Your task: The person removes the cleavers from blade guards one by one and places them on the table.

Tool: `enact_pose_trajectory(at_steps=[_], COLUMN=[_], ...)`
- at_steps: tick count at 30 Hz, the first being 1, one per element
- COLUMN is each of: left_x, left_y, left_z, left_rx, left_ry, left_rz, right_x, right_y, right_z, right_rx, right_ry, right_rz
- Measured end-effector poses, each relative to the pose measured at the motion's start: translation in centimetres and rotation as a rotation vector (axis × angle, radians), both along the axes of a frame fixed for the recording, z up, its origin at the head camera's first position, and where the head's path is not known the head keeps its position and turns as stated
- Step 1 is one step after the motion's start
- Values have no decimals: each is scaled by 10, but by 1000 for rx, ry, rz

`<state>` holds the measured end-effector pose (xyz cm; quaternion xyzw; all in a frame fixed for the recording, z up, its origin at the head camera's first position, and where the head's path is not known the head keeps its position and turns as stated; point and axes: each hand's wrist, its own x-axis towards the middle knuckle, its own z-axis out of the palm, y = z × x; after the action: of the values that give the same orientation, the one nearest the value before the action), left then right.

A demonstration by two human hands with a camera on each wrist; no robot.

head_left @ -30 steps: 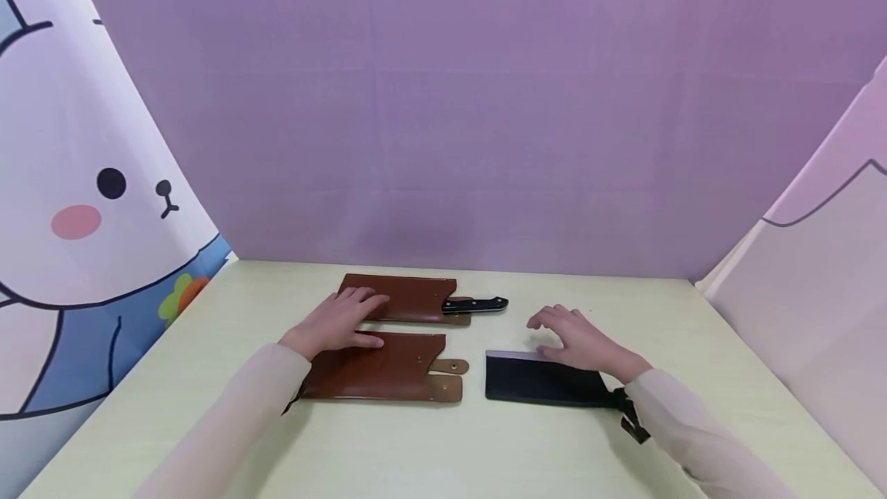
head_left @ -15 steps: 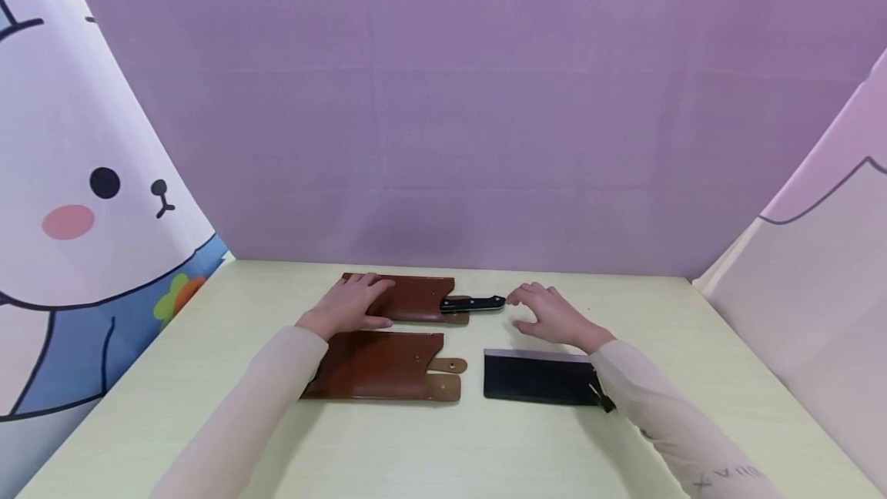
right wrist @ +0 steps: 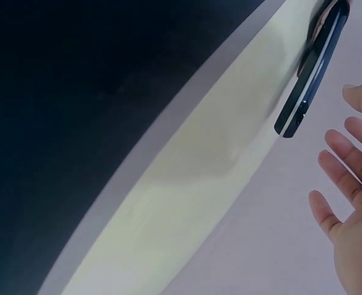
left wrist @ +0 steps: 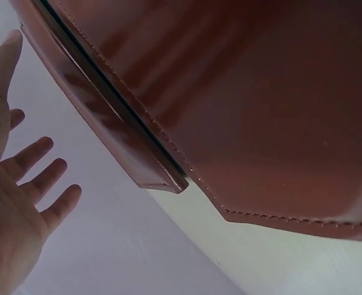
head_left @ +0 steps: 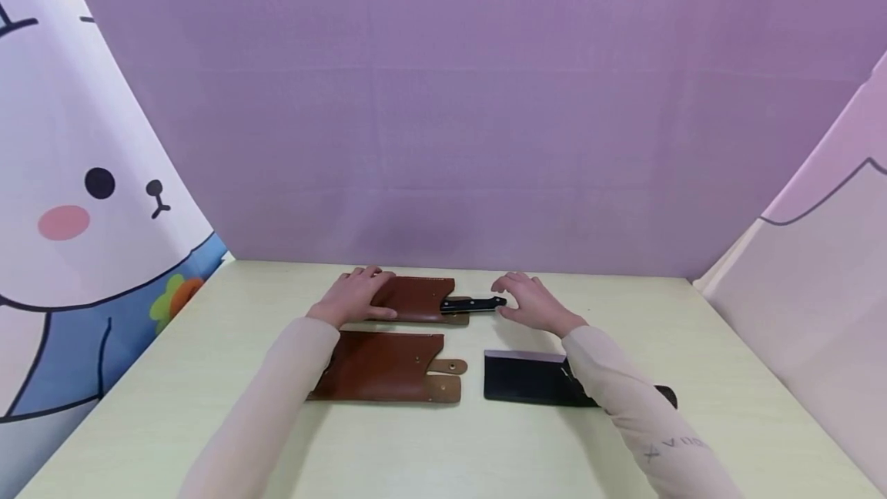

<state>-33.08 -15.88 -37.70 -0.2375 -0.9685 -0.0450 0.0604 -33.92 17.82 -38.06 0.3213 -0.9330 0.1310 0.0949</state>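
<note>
At the back of the table lies a brown leather knife sheath (head_left: 416, 300), a knife's black handle (head_left: 478, 304) jutting from its right end. My left hand (head_left: 349, 297) is over this sheath's left part, fingers spread and relaxed, thumb along its near side. Loosely bent and holding nothing, the fingers of my right hand (head_left: 533, 303) hover around the handle's end. In the right wrist view the knife handle (right wrist: 310, 74) appears apart from that hand (right wrist: 359, 227). A second brown sheath (head_left: 388, 366) with a snap strap (head_left: 449, 366) lies nearer, its left end hidden by my left sleeve.
A black cleaver (head_left: 527, 380) with a pale edge lies at the front right, partly covered by my right sleeve (head_left: 624, 383). A purple cloth wall (head_left: 443, 137) rises behind the table, and a cartoon-printed curtain (head_left: 76, 268) hangs at the left.
My right hand has moved forward and left from above the cleaver to the knife handle. My left hand has shifted forward and slightly right over the rear sheath. Sheaths and cleaver stay put.
</note>
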Motion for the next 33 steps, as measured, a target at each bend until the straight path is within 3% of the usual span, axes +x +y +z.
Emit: enact_pose_trajectory(at_steps=[9,23,33], left_x=[-9,-15,-17], left_y=[1,5,9], left_z=[-3,-6,-6], left_rx=[1,-8,-7], left_ry=[-38,-147,-187], left_rz=[40,84,68], right_x=[-9,-18,-19], right_y=[-13,-27,-31], right_z=[-6,-15,-19], right_rx=[5,63,95], right_ry=[-5,-93,-109], right_rz=[-6,-30,-56])
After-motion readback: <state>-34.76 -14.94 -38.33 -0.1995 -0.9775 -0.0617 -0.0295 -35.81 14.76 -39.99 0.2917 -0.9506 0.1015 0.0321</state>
